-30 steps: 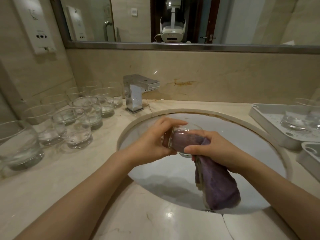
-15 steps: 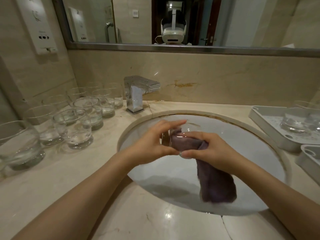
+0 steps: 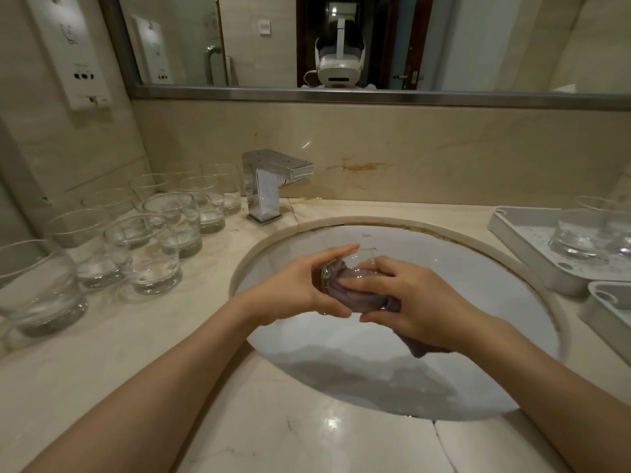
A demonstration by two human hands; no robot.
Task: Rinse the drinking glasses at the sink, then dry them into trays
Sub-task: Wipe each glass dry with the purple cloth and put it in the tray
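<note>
Drying a glass over the sink.
My left hand grips it; my right hand presses the purple cloth in.

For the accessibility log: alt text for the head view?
Over a round sink, the left hand grips a drinking glass while the right hand holds a purple cloth against it. Glasses stand left; a white tray holds more right.

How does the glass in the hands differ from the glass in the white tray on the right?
The held glass is tipped on its side over the sink; the tray glass stands upright. The held glass has a purple cloth stuffed inside; the tray glass has none. The left hand grips one; nothing touches the other. Both are clear tumblers.
</note>
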